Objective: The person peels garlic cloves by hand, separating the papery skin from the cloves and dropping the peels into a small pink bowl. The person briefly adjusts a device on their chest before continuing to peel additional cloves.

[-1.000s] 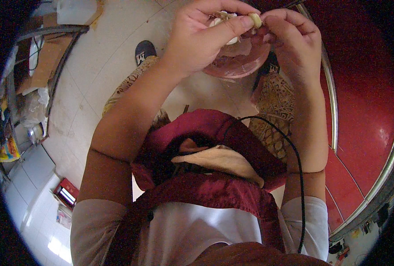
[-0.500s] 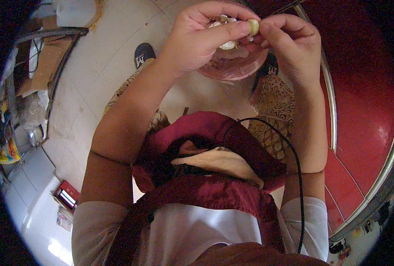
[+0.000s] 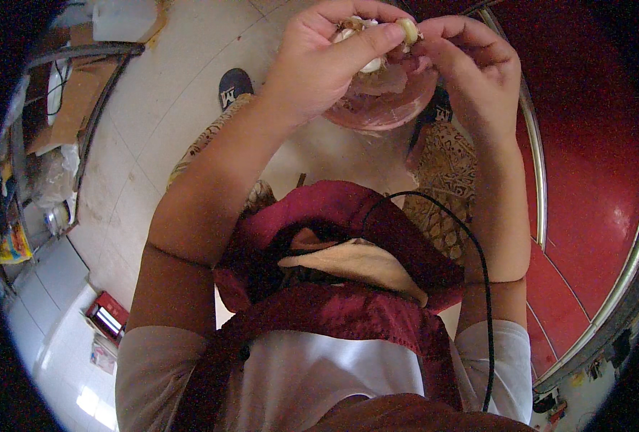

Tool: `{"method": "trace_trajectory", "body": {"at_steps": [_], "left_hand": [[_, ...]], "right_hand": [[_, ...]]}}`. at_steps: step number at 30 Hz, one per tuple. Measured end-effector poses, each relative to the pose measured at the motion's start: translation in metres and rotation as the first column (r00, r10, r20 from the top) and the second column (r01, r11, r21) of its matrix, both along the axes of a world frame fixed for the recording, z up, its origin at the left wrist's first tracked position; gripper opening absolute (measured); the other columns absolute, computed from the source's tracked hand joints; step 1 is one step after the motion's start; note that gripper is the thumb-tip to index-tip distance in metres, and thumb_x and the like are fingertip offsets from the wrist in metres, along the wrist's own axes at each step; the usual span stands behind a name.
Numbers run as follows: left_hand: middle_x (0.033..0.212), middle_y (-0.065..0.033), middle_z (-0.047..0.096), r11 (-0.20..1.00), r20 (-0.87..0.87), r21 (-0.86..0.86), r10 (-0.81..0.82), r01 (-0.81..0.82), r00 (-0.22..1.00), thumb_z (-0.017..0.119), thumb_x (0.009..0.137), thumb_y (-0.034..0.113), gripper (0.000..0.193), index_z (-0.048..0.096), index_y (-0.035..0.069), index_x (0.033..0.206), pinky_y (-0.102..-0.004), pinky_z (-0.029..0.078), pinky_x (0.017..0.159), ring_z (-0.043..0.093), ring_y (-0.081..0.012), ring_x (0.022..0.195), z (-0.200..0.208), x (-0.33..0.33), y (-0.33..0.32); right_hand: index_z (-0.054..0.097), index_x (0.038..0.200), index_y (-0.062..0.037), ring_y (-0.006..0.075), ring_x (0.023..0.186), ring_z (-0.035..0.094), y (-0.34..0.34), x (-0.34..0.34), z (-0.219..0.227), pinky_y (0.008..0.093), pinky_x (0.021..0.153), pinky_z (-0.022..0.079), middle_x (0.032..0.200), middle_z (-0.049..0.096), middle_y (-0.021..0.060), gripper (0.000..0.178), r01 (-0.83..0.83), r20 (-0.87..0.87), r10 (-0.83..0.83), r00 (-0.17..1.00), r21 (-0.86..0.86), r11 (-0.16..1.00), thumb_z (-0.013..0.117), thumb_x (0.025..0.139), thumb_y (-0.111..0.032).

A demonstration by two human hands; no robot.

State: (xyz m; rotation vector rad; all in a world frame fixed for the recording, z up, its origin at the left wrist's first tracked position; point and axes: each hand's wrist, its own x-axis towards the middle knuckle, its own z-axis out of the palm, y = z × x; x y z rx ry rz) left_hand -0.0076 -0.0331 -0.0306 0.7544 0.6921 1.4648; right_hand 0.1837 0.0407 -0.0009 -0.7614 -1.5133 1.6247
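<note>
At the far end of my reach, my left hand (image 3: 319,65) pinches a pale yellow garlic clove (image 3: 408,31) between thumb and fingertips. Beside the clove, my right hand (image 3: 481,72) has its thumb and forefinger pressed together. A small whitish scrap that looks like garlic skin shows at those fingertips. Below both hands is a see-through pinkish bowl (image 3: 384,117). White garlic (image 3: 371,65) and papery skins show behind my left thumb, partly hidden by that hand. I cannot tell whether they rest in the bowl or against my palm.
Red glossy panels (image 3: 586,144) with metal trim stand close at my right. A dark-framed rack (image 3: 82,52) with cardboard and plastic bags is at the left. A red box (image 3: 106,315) sits lower left. A black cable (image 3: 486,302) runs along my right arm.
My right fingertips have drawn slightly away from the clove. My left hand and the clove have shifted up a little, and more of the bowl's contents shows.
</note>
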Motion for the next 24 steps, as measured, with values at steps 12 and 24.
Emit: {"method": "trace_trajectory", "body": {"at_steps": [12, 24], "left_hand": [[0.095, -0.004, 0.074, 0.995, -0.072, 0.059, 0.085, -0.081, 0.994, 0.065, 0.101, 0.002, 0.017, 0.069, -0.001, 0.116, -0.0182, 0.045, 0.059, 0.057, -0.0028, 0.068, 0.001, 0.004, 0.001], [0.097, -0.0049, 0.074, 0.996, -0.095, 0.043, 0.076, -0.072, 0.993, 0.065, 0.1, 0.003, 0.017, 0.069, -0.001, 0.116, -0.0186, 0.048, 0.061, 0.061, -0.0041, 0.072, -0.004, 0.0, 0.0]], "right_hand": [[0.073, 0.103, 0.0019, 0.0108, 0.086, 0.068, 0.0, -0.001, -0.003, 0.0251, 0.079, 0.055, 0.096, 0.074, 0.0051, 0.012, 0.034, 0.143, -0.055, 0.988, 0.142, 0.989, 0.072, 0.093, -0.005], [0.073, 0.102, 0.0022, 0.0113, 0.086, 0.068, 0.0, -0.002, -0.002, 0.0247, 0.079, 0.054, 0.095, 0.073, 0.0051, 0.012, 0.012, 0.136, -0.029, 0.99, 0.126, 0.992, 0.071, 0.095, -0.007]]}}
